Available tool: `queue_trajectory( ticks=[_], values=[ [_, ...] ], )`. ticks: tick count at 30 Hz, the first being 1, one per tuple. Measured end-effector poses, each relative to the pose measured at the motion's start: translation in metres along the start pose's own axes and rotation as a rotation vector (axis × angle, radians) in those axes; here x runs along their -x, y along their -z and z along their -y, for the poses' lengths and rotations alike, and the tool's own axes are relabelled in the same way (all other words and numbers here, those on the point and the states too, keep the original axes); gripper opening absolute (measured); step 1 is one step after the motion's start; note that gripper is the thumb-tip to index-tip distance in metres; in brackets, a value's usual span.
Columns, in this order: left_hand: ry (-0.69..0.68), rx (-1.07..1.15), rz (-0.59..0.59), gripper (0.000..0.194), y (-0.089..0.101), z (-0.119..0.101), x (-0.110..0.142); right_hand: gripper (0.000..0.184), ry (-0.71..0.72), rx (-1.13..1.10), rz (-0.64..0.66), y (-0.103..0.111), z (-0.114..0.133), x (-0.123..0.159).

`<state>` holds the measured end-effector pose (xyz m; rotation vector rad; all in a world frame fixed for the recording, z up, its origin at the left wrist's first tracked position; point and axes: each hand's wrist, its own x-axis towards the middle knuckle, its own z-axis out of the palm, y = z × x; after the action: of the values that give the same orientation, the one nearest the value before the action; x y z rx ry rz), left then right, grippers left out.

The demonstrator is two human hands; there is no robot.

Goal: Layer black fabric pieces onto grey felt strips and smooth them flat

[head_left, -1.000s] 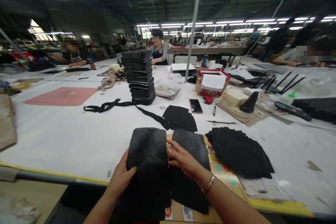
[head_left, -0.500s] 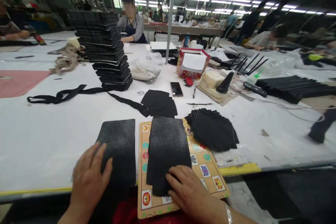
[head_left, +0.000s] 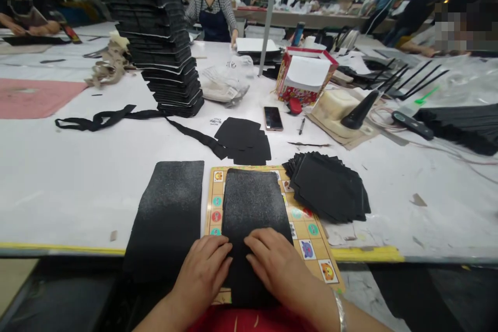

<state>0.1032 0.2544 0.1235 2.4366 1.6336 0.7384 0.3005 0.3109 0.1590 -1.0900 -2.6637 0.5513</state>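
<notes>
Black fabric pile [head_left: 329, 187] right of right hand [head_left: 272, 262]; tall stack [head_left: 163, 36] far ahead.

Only blurred lettering on plastic bag [head_left: 227, 83]

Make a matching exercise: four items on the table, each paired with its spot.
Items:
1. Phone
2. Stack of black pieces
3. Loose black pieces
4. Black panel

Spots:
A. On the printed board, under the left hand and right hand
B. Just right of the board
C. Flat on the table, beside a pen
D. Rising high, left of a white bag

Pairs: 1-C, 2-D, 3-B, 4-A
</notes>
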Motion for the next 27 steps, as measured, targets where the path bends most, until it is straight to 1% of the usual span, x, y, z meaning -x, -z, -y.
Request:
queue_trajectory(
  ticks=[2,5,8,11,12,14,16,17,19,21,22,25,27],
  values=[
    [0.041,0.006,-0.053,0.018,0.002,0.002,-0.007,0.018,-0.056,0.042,-0.036,-0.002,-0.001,-0.016],
    [0.093,0.021,-0.076,0.018,0.000,0.007,-0.024,0.009,-0.146,0.123,-0.007,-0.003,-0.006,-0.034],
    [0.123,0.007,-0.038,0.017,-0.003,0.015,-0.040,0.004,-0.160,0.142,0.051,-0.001,-0.011,-0.043],
    [0.130,-0.004,0.022,0.020,-0.003,0.023,-0.049,0.006,-0.137,0.131,0.090,0.002,-0.013,-0.045],
    [0.134,-0.010,0.044,0.023,-0.003,0.025,-0.050,0.007,-0.128,0.131,0.092,0.003,-0.013,-0.045],
    [0.147,-0.026,0.082,0.026,-0.001,0.027,-0.051,0.002,-0.133,0.130,0.079,0.005,-0.013,-0.045],
    [0.160,-0.038,0.108,0.027,0.000,0.027,-0.050,0.007,-0.157,0.117,0.076,0.006,-0.012,-0.045],
    [0.164,-0.042,0.117,0.028,0.001,0.027,-0.050,0.008,-0.166,0.110,0.088,0.006,-0.012,-0.045],
    [0.173,-0.048,0.133,0.029,0.001,0.026,-0.049,0.002,-0.151,0.095,0.124,0.006,-0.012,-0.044],
    [0.185,-0.047,0.145,0.031,0.001,0.026,-0.049,0.005,-0.126,0.085,0.130,0.006,-0.013,-0.044],
    [0.190,-0.045,0.153,0.032,0.002,0.026,-0.049,0.003,-0.123,0.082,0.118,0.006,-0.013,-0.043],
    [0.203,-0.035,0.176,0.033,0.003,0.027,-0.051,0.010,-0.148,0.074,0.108,0.006,-0.013,-0.043],
    [0.208,-0.031,0.189,0.033,0.003,0.028,-0.052,0.003,-0.133,0.078,0.152,0.007,-0.012,-0.044]
  ],
)
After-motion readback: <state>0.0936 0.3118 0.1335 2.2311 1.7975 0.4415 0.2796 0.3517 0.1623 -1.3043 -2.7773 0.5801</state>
